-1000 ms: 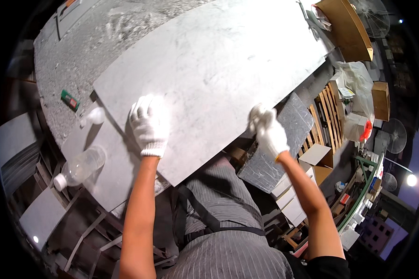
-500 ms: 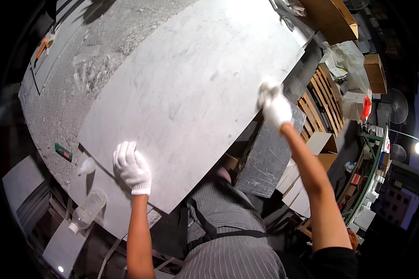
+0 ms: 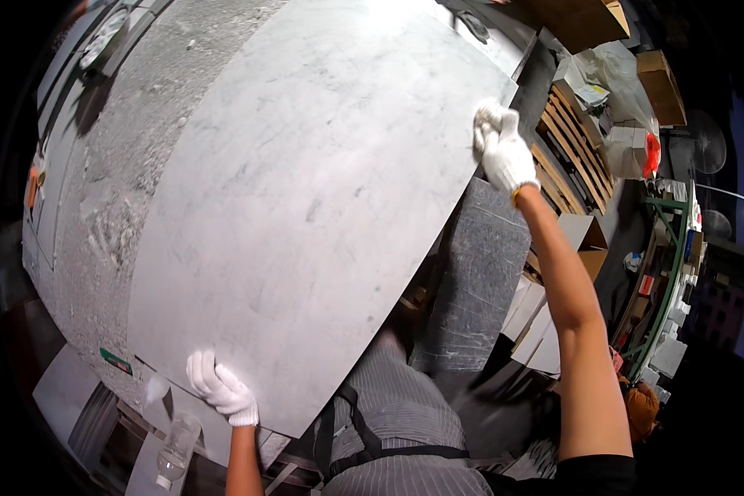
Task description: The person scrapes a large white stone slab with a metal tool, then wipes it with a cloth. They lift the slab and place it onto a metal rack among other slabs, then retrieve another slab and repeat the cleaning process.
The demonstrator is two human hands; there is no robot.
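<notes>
A large white marble-look slab (image 3: 322,198) with faint grey veining fills the middle of the view. My left hand (image 3: 221,388), in a white knit glove, rests on its near left edge with the fingers stretched over the top face. At the slab's right edge, my right hand (image 3: 504,147), gloved the same way, has its fingers bent around the rim. The underside of the slab and the fingertips of my right hand are hidden. Beneath its near right side stands a dark grey scratched stone block (image 3: 479,273).
Grey rubble-like grit (image 3: 116,207) covers the surface left of the slab. A green box-like item (image 3: 116,361) and a clear plastic bottle (image 3: 178,450) lie near the lower left. Wooden pallets (image 3: 574,149), cardboard boxes (image 3: 661,87) and a green metal rack (image 3: 665,281) stand at right.
The view has shifted, and the slab appears lower and farther left. My right hand has moved farther up along the slab's right edge. My left hand stays near the near left edge.
</notes>
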